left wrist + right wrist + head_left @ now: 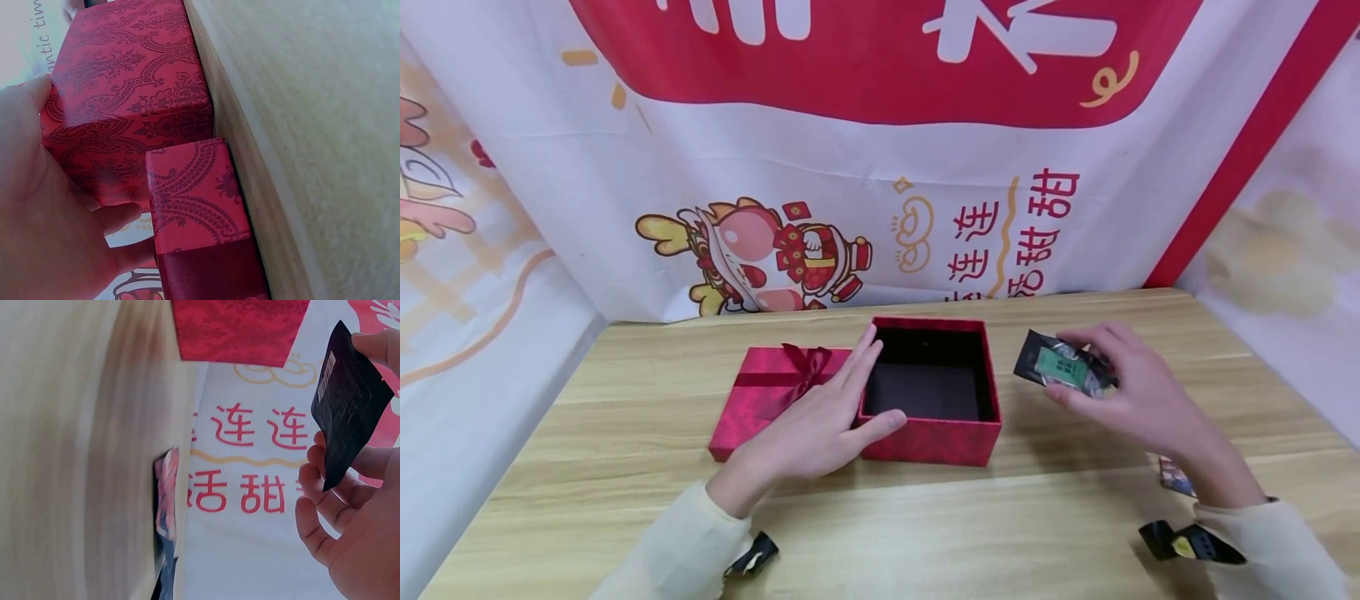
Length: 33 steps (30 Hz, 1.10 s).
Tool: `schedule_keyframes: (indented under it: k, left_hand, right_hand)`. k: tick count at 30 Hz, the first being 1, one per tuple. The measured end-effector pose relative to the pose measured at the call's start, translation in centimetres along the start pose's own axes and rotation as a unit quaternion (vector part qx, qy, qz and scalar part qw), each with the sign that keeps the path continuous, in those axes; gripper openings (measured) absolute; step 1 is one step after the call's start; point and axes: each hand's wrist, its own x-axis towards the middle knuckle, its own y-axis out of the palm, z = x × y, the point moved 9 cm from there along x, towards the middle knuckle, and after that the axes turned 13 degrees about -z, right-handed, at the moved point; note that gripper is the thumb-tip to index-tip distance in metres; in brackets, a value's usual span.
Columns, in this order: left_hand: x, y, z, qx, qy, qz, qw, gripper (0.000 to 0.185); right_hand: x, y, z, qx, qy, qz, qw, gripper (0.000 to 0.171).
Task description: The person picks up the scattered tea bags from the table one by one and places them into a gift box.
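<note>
Red patterned gift box sits open mid-desk, dark lining showing, nothing visible inside. Left hand lies against the box's left wall: fingers straight and close together along the near-left rim, thumb hooked across the front corner, likely to brace the box against sliding. Left wrist view confirms palm and thumb against the patterned side wall, not curled round it. Matching lid with dark red ribbon bow lies flat just left of the box, touching or nearly touching it, partly under the left hand; presumably parked there to keep the opening free. Right hand hovers right of the box, off the desk, fingers pinching a small dark foil packet with a green label; thumb on the near edge, fingertips on the far edge, label facing up. Right wrist view shows the packet's black back with a barcode strip, held at its edges only. Packet near the box's right wall but apart from it, not over the opening yet. Another small printed packet lies on the desk beside the right wrist. Festive red-and-white banner with a cartoon figure backs the desk.
</note>
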Motion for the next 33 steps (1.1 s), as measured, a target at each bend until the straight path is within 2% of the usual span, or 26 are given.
schedule_keyframes:
  k: [12, 18, 29, 33]
  left_hand:
    - [0.0, 0.0, 0.1, -0.001, -0.003, 0.002, 1.0000, 0.096]
    - [0.1, 0.1, 0.1, -0.005, -0.007, 0.002, 1.0000, 0.096]
    - [0.1, 0.2, 0.2, -0.006, -0.011, 0.007, 0.9999, 0.097]
    - [0.1, 0.1, 0.2, -0.006, -0.011, 0.006, 0.9999, 0.096]
  right_hand:
    - [1.5, 2.2, 3.3, 0.030, -0.021, 0.002, 0.999, 0.064]
    - [2.2, 3.5, 4.9, 0.038, -0.011, 0.014, 0.999, 0.065]
    - [3.0, 6.7, 6.4, 0.043, -0.018, 0.044, 0.998, 0.071]
    - [3.2, 7.5, 7.0, 0.049, -0.034, 0.050, 0.997, 0.072]
